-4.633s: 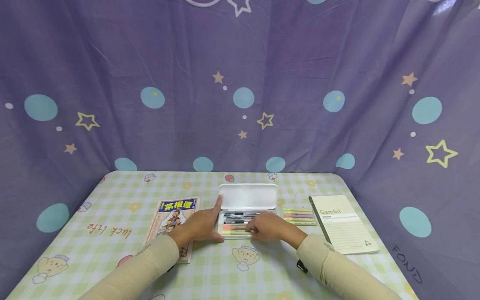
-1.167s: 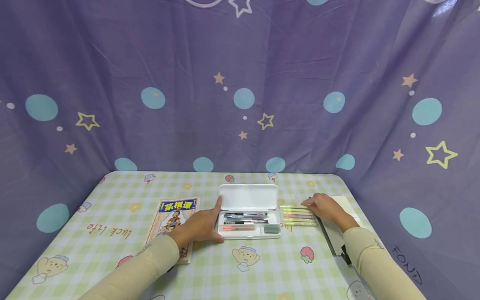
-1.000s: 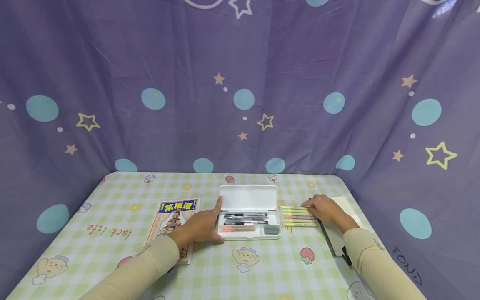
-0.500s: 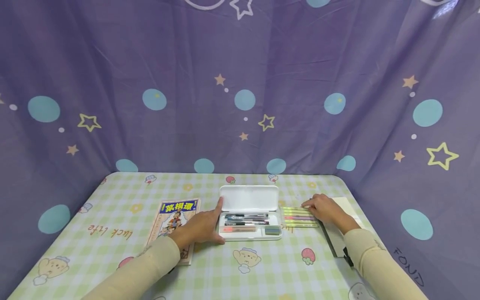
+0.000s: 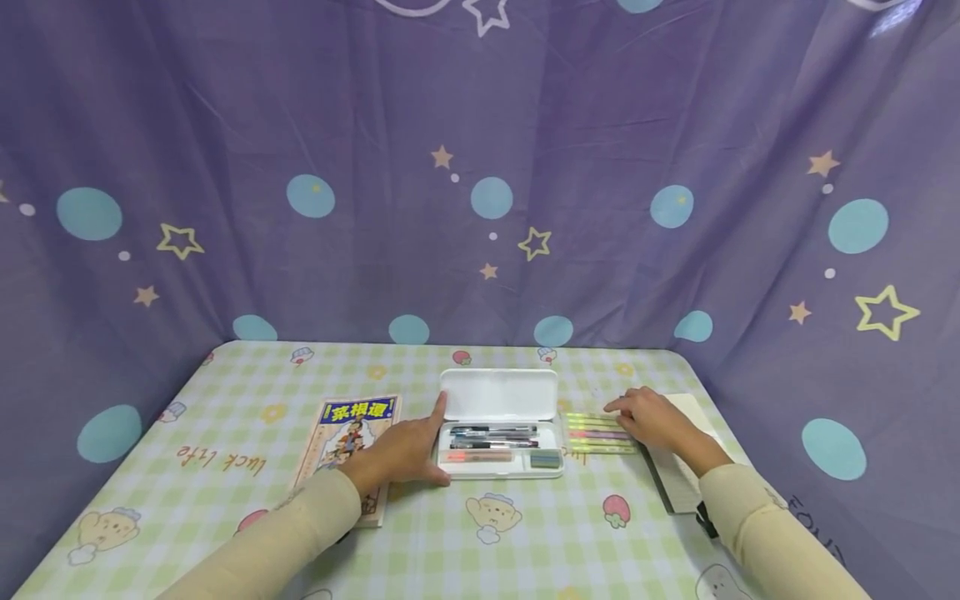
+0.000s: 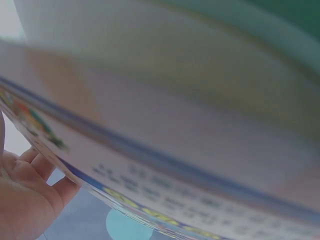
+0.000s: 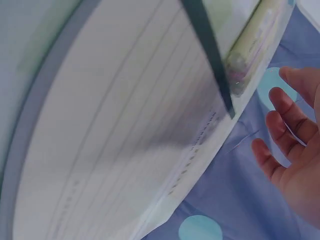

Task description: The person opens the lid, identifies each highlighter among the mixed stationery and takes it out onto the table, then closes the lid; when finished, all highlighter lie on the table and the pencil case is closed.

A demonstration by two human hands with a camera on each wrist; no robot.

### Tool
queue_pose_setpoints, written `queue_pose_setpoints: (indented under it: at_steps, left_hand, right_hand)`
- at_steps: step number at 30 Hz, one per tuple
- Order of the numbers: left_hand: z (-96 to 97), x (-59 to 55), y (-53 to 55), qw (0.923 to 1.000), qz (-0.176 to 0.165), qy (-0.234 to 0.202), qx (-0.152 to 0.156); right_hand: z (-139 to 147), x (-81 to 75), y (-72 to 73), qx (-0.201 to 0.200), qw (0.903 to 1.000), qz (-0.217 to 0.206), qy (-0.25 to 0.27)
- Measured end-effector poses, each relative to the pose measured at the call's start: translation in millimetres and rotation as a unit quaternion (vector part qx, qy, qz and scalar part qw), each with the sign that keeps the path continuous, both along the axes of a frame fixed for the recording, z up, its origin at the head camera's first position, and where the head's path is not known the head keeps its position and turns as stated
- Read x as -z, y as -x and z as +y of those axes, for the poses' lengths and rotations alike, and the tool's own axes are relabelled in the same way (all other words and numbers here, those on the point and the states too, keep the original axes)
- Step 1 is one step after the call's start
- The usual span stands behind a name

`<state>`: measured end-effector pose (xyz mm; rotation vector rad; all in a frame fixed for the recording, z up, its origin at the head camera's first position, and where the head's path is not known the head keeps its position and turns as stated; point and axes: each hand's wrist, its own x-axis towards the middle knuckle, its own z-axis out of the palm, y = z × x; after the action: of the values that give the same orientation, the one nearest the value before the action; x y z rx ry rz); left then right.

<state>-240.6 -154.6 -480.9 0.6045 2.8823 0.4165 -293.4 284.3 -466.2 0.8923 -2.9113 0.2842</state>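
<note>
In the head view a white pencil case (image 5: 498,396) lies with its lid raised. Several pens (image 5: 493,432), an orange highlighter (image 5: 480,456) and a small grey-green block (image 5: 545,459) lie in it. My left hand (image 5: 408,450) is spread at the case's left side, index finger along the lid's edge and thumb at the front corner. To the right lies a row of several highlighters (image 5: 600,446), mostly yellow, one pinkish, in a clear holder. My right hand (image 5: 654,418) is over their right end, overlapping the notebook (image 5: 678,483); in the right wrist view its fingers are loosely bent, holding nothing.
A comic book (image 5: 356,425) with a blue-and-yellow title lies under my left wrist. The checkered tablecloth (image 5: 547,550) covers the table, and a purple curtain (image 5: 420,125) stands behind and at both sides.
My right hand has moved from inside the pencil case rightward to the highlighter row. A yellow highlighter has left the case's front compartment. Lately the right fingers loosened slightly; the left hand stayed put.
</note>
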Motion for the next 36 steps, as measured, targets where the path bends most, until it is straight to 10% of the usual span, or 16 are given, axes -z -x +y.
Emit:
queue_pose_setpoints:
  at_steps: [36]
  left_hand:
    - [1.5, -3.8, -2.4, 0.9999, 0.000, -0.012, 0.002]
  right_hand:
    - [-111.2, -0.2, -28.1, -0.118, 0.9908, -0.018, 0.063]
